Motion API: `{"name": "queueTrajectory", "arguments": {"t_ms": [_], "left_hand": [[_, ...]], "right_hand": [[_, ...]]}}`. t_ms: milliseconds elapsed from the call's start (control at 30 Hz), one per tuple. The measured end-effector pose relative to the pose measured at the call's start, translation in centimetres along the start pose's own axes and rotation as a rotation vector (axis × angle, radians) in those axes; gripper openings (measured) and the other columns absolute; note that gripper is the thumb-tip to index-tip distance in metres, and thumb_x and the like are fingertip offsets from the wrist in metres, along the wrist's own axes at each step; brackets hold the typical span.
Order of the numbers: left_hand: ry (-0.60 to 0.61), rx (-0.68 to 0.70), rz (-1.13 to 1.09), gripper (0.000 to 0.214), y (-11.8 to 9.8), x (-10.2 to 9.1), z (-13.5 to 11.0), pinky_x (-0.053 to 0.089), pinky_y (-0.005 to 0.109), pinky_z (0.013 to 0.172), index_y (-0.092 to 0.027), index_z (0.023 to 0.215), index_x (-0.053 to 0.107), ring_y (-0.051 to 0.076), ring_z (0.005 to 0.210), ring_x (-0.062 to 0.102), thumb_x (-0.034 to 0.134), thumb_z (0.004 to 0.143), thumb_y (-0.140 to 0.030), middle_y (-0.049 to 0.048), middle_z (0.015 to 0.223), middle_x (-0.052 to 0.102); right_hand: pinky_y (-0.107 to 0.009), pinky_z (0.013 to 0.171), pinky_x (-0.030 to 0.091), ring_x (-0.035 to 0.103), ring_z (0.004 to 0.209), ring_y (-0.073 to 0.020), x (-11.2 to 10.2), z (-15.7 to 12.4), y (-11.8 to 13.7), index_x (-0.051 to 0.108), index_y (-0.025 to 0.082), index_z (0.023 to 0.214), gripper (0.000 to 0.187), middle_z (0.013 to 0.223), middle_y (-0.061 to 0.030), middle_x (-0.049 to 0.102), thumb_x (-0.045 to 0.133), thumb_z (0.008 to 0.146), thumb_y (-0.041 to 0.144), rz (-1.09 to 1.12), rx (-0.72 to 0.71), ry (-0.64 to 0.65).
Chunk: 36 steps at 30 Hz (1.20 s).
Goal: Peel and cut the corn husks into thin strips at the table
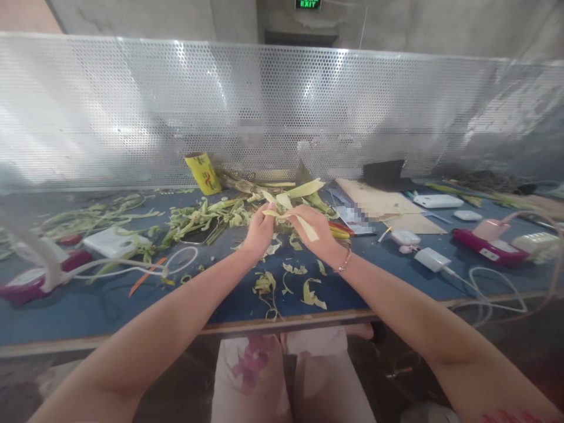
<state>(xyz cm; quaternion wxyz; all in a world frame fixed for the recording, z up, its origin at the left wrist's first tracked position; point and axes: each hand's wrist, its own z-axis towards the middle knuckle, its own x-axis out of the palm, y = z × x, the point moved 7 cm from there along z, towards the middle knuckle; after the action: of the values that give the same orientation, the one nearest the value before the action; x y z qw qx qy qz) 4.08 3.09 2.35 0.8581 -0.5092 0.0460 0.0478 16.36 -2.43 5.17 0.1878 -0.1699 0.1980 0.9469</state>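
Observation:
Above the middle of the blue table, my left hand (259,228) and my right hand (315,232) meet, fingers closed in a pinch on a pale green leaf strip (282,215), which resembles corn husk. One flat end hangs down over the back of my right hand. More strips stick up behind my fingers, and I cannot tell whether they are joined to the held piece. Left of my left hand lies a heap of twisted green strips (200,217). Torn leaf scraps (312,294) are scattered on the table below my hands.
A perforated metal screen (176,111) closes off the back. A yellow can (203,174) leans there. Cardboard (374,200) lies right, near white chargers (432,259) and a magenta power strip (489,247). Cables and a white box (112,242) occupy the left.

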Motion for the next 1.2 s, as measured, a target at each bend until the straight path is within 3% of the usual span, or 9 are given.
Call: {"name": "queueTrajectory", "arguments": {"t_ms": [200, 467, 733, 1000, 1200], "left_hand": [[0.085, 0.156, 0.121, 0.036, -0.7, 0.3, 0.2, 0.031, 0.023, 0.054, -0.018, 0.062, 0.041, 0.01, 0.054, 0.037, 0.038, 0.086, -0.045, -0.0025, 0.056, 0.042], [0.187, 0.297, 0.197, 0.027, -1.3, 0.9, 0.3, 0.036, 0.024, 0.062, -0.018, 0.062, 0.046, 0.012, 0.065, 0.044, 0.046, 0.081, -0.038, -0.0006, 0.064, 0.048], [0.103, 0.159, 0.222, 0.03, -0.9, 0.3, 0.3, 0.032, 0.024, 0.056, -0.018, 0.06, 0.046, 0.011, 0.056, 0.04, 0.043, 0.083, -0.037, -0.0021, 0.056, 0.045], [0.045, 0.138, 0.218, 0.033, -1.0, -0.2, 0.4, 0.031, 0.023, 0.053, -0.018, 0.056, 0.043, 0.01, 0.053, 0.039, 0.041, 0.085, -0.035, -0.0027, 0.053, 0.043], [0.066, 0.133, 0.204, 0.033, -0.9, 0.1, 0.4, 0.031, 0.023, 0.053, -0.018, 0.055, 0.043, 0.01, 0.053, 0.04, 0.044, 0.083, -0.035, -0.0024, 0.051, 0.043]], "right_hand": [[-0.026, 0.059, 0.041, 0.049, 0.058, -0.0126, 0.2, 0.1, -2.5, 0.051, 0.018, 0.062, 0.03, 0.06, 0.0, 0.053, 0.045, 0.085, 0.037, 0.133, 0.446, -0.032], [-0.025, 0.053, 0.04, 0.049, 0.054, -0.0118, 1.3, -0.6, -4.2, 0.045, 0.018, 0.059, 0.031, 0.056, 0.0023, 0.046, 0.048, 0.08, 0.041, 0.379, 0.638, 0.001], [-0.026, 0.056, 0.041, 0.053, 0.059, -0.0134, 0.5, -0.3, -3.1, 0.05, 0.019, 0.072, 0.024, 0.063, 0.0007, 0.052, 0.044, 0.085, 0.038, 0.213, 0.487, -0.041], [-0.035, 0.083, 0.046, 0.055, 0.092, -0.0194, -0.4, 0.2, -2.1, 0.06, 0.019, 0.08, 0.028, 0.089, -0.0077, 0.058, 0.041, 0.09, 0.036, 0.01, 0.194, -0.074], [-0.038, 0.088, 0.046, 0.057, 0.094, -0.0178, -1.0, 0.5, -0.7, 0.064, 0.023, 0.088, 0.02, 0.094, -0.0058, 0.062, 0.045, 0.089, 0.028, -0.005, 0.021, -0.08]]}}
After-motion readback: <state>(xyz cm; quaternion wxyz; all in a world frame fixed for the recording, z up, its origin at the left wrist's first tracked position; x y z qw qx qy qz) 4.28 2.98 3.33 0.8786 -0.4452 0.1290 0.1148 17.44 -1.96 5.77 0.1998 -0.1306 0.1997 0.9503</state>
